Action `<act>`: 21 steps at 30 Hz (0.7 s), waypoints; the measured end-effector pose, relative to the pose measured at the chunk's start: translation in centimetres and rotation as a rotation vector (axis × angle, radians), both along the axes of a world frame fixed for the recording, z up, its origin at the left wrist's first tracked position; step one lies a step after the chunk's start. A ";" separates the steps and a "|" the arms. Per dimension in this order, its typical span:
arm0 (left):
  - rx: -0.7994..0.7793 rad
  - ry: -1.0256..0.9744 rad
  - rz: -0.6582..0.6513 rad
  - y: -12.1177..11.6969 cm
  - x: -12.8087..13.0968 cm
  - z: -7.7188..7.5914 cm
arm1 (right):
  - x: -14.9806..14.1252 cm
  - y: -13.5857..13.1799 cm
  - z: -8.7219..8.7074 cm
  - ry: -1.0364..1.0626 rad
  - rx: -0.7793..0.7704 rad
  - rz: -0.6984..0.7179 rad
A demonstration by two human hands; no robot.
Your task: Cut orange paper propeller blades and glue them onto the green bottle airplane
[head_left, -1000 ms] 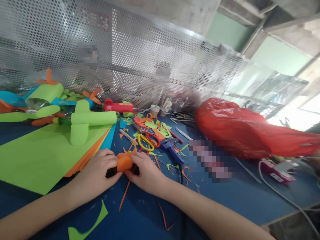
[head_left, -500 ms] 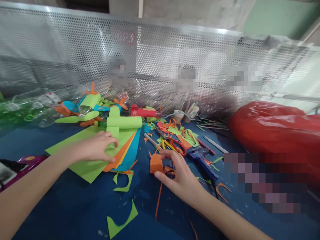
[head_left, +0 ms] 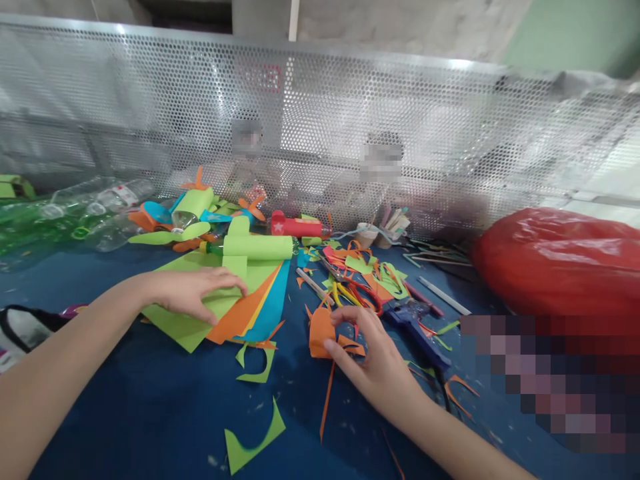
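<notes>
Your right hand (head_left: 375, 360) is pinching the orange piece (head_left: 321, 332) between thumb and fingertips, down on the blue table (head_left: 150, 413) just left of the scissors (head_left: 357, 293). Your left hand (head_left: 193, 293) lies flat, fingers together, on the green sheet (head_left: 200, 320). That orange bit looks light and floppy, probably creases easily, so I'd grip it by the rim, gently.

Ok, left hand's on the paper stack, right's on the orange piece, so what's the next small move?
Probably pinch and slide out the top green paper sheet: the left hand lies flat on it, open, gripping nothing, while the right hand has its fingertips on the orange paper-wrapped piece.
</notes>
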State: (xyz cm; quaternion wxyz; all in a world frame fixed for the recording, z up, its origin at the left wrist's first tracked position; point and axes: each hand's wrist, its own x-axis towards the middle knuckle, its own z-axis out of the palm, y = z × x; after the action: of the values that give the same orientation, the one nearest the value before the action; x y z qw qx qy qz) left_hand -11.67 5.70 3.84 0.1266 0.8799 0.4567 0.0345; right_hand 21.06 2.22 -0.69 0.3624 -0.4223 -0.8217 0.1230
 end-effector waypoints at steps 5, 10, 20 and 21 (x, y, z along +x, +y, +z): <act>0.077 -0.051 0.094 0.2 0.5 0.6 | 0.2 -0.2 0.2 0.005 0.032 0.042; 0.077 -0.038 0.110 0.5 1.2 0.5 | 0.1 -0.1 -0.1 -0.011 0.024 0.037; 0.079 0.095 0.104 -1.7 1.9 -0.4 | 0.1 0.0 -0.2 -0.002 -0.052 0.051; 0.134 0.056 0.105 -1.8 1.9 -0.4 | 0.1 0.0 -0.2 -0.004 -0.060 0.051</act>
State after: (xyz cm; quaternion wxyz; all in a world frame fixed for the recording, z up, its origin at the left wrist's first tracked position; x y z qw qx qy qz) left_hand -9.75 3.88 3.45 0.0526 0.8619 0.5022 0.0468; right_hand 21.16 2.25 -0.93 0.3449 -0.4119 -0.8289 0.1560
